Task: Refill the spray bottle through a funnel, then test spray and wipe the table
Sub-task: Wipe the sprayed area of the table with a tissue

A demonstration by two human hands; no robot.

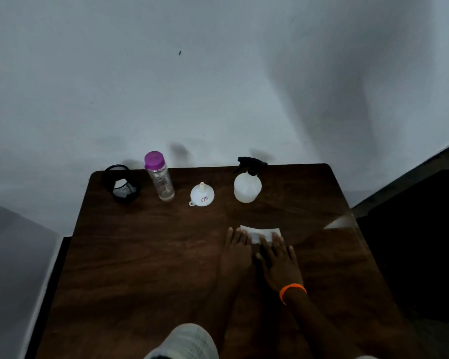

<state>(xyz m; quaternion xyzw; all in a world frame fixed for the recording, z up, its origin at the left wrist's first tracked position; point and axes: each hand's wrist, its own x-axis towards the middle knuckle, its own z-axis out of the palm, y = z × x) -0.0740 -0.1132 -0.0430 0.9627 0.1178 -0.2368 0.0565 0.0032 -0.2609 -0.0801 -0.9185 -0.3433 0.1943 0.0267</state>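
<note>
A white spray bottle [247,186] with a black trigger head stands at the table's far right. Left of it a white funnel [202,195] rests upside down, spout up. Further left stands a clear water bottle [161,180] with a purple cap. A folded white cloth [260,233] lies flat on the dark wooden table [145,255]. My left hand [237,251] and my right hand [279,263], which wears an orange wristband, both lie flat with their fingertips pressing on the cloth's near edge.
A black mesh cup [122,186] sits tilted at the far left corner. The table backs onto a pale wall. A dark cabinet [412,242] stands right of the table. A grey-white rounded shape [186,342] fills the bottom edge.
</note>
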